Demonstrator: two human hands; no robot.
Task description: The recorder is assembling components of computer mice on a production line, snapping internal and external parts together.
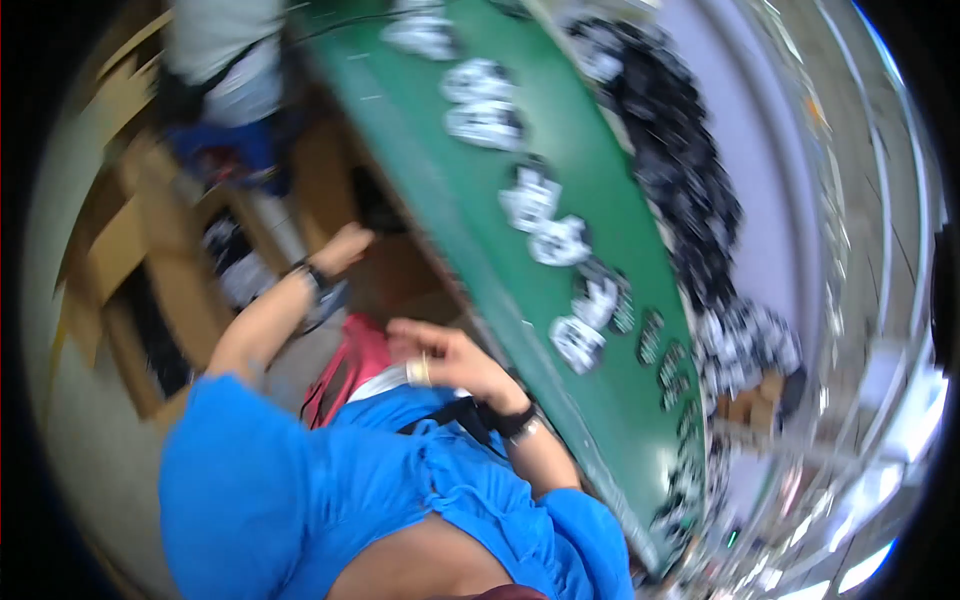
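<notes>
Left hand (pixel 345 248): near cardboard (pixel 400 270); fingers too blurred to tell.
Right hand (pixel 450 362): fingers loosely apart.
Table (pixel 600 420): its edge probably needed clearance.

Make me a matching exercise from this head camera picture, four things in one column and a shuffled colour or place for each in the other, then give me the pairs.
Things:
1. Right hand
2. Shirt
3. Long work surface
4. Cardboard boxes

Colours and places:
A. Green, with black-and-white bundles along it
B. Brown, with flaps open, toward the picture's left
C. Beside the pinkish-red item
D. Bright blue, at the bottom of the picture

Pairs: 1-C, 2-D, 3-A, 4-B
</notes>
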